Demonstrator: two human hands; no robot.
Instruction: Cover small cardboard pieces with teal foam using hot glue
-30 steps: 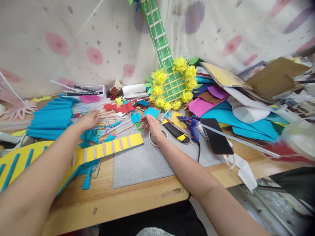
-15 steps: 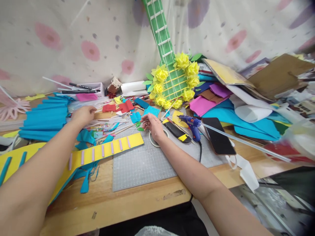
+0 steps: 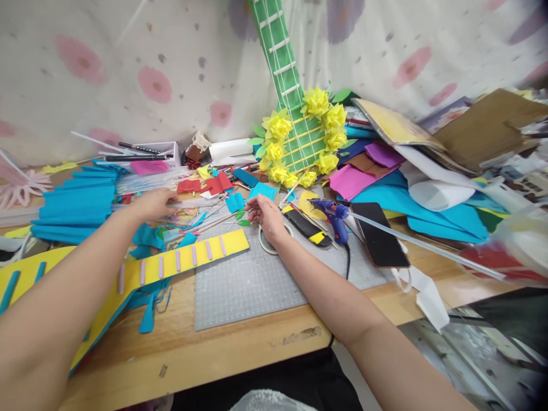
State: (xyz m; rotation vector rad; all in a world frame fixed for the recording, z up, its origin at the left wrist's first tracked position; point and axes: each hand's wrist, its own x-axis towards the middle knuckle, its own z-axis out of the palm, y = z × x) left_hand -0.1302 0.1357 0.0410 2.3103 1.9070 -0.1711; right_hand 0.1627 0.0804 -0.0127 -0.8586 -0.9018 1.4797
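My left hand (image 3: pixel 156 204) reaches palm down over the pile of scraps (image 3: pixel 188 217). Its fingers are loosely apart, and I see nothing held in them. My right hand (image 3: pixel 265 218) hovers by a roll of tape (image 3: pixel 270 246), fingers half curled and apart. Close to its fingertips are a green paper leaf (image 3: pixel 243 222) and a thin stick-like piece, apparently not gripped. Under my left forearm lies a yellow guitar-shaped cutout (image 3: pixel 149 273) with lilac strips across its neck. A black and yellow utility knife (image 3: pixel 306 225) is right of my right hand.
A green paper guitar (image 3: pixel 285 68) with yellow flowers (image 3: pixel 319 101) leans at the back. On the right are a blue glue gun (image 3: pixel 334 214) with a long glue stick, a phone (image 3: pixel 382 234) and stacked paper (image 3: pixel 445 208). A grey cutting mat (image 3: pixel 244 291) covers the table's middle.
My left hand has moved right and slightly toward me, further over the scraps. My right hand stays in about the same place. The view has shifted slightly.
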